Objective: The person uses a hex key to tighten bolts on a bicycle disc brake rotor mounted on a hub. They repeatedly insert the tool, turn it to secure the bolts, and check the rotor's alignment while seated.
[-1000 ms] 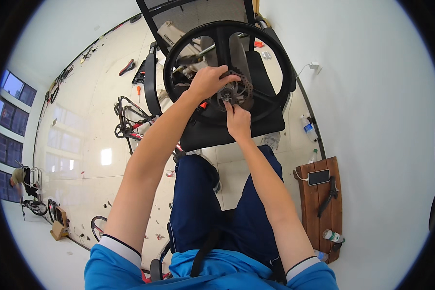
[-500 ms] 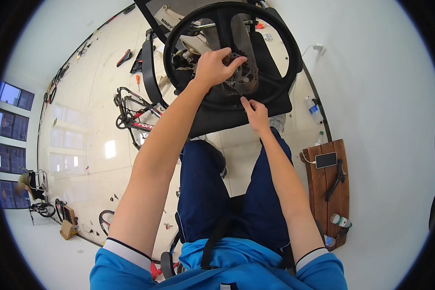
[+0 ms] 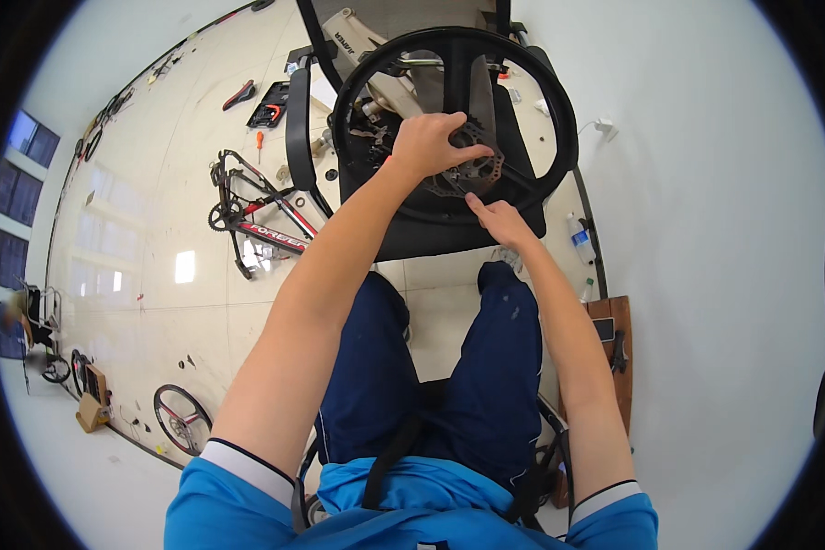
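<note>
A black three-spoked bicycle wheel (image 3: 571,128) lies on the seat of a black office chair (image 3: 412,240). Near its middle is a holed metal brake rotor (image 3: 497,170), partly covered by my left hand (image 3: 423,147). That hand grips the rotor's area with thumb and forefinger curved apart; its other fingers are hidden. My right hand (image 3: 501,220) is closed at the rotor's near side. Between its thumb and fingers is a thin dark tool (image 3: 461,190) that looks like a hex key, its tip up against the rotor.
A light-coloured bicycle frame (image 3: 390,87) leans beyond the wheel. On the floor at left lie a dark red-and-black frame (image 3: 275,236), an orange screwdriver (image 3: 259,142), a saddle (image 3: 239,94) and an opened tool case (image 3: 270,105). A wooden bench (image 3: 621,385) with a phone (image 3: 603,329) stands right, near a bottle (image 3: 580,238).
My view has shifted, so the wheel and chair sit lower and farther right. Both hands stay at the rotor, the right one having turned with the thin tool.
</note>
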A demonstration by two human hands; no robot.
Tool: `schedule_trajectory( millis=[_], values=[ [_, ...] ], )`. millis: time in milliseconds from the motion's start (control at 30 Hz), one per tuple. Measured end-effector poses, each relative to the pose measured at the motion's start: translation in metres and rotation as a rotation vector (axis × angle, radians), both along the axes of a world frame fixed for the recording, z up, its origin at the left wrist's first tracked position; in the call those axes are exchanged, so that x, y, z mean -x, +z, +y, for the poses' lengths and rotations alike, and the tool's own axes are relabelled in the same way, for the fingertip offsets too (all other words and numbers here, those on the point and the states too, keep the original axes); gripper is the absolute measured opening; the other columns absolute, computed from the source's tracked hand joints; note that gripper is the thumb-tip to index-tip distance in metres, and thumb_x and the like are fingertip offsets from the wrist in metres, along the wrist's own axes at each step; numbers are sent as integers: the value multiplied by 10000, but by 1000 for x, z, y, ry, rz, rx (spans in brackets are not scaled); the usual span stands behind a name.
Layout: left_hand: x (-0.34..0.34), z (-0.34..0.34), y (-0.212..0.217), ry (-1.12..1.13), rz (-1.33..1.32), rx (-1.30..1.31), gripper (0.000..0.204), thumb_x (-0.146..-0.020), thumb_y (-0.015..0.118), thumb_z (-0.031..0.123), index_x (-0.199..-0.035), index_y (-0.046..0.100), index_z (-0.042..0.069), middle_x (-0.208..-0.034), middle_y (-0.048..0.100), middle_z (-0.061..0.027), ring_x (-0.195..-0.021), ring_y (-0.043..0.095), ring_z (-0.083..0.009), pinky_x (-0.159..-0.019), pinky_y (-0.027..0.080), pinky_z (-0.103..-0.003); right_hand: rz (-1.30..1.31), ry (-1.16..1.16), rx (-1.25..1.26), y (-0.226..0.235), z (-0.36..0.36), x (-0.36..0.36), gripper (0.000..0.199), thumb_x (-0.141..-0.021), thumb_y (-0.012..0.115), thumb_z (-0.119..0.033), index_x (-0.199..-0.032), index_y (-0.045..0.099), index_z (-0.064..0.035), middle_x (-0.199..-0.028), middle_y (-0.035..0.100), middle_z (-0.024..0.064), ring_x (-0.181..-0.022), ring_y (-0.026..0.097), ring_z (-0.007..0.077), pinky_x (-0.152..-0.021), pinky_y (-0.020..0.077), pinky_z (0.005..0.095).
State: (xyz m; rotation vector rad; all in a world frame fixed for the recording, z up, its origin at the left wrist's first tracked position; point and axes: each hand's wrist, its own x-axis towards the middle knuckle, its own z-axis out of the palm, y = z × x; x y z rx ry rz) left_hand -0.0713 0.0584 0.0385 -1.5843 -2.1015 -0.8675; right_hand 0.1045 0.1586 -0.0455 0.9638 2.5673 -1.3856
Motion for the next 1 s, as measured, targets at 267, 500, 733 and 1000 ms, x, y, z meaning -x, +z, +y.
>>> schedule_trajectory(
  millis=[267, 500, 733, 1000],
  values=[
    [-22, 13, 61, 107, -53, 621, 632, -669, 726, 669, -845, 742, 62, -831, 711, -103, -824, 697, -280, -730, 538, -376, -13, 12, 70, -13, 11, 6, 875, -808, 459, -815, -531, 371, 10, -534, 422, 96, -546, 402, 201, -568, 370, 399],
    [-31, 21, 44, 131, -124, 561, 607, -622, 779, 641, -875, 758, 90, -825, 717, -111, -825, 704, -292, -758, 560, -383, 31, 22, 86, -2, 2, 3, 889, -790, 475, -821, -553, 460, 35, -570, 485, 109, -575, 452, 220, -593, 396, 403],
    [-32, 22, 35, 122, -104, 530, 586, -622, 770, 661, -803, 740, 104, -751, 704, -50, -768, 700, -254, -706, 558, -380, -56, 73, -52, 8, 8, 1, 938, -812, 451, -812, -624, 604, 94, -628, 603, 202, -670, 618, 303, -657, 469, 409],
    [-47, 32, 43, 137, -117, 605, 510, -662, 765, 599, -779, 740, 103, -772, 709, -90, -786, 699, -287, -716, 557, -395, -309, 269, -643, 106, 14, 0, 750, -825, 490, -750, -1036, 732, -73, -1031, 706, 148, -1006, 676, 286, -857, 535, 399]
  ],
)
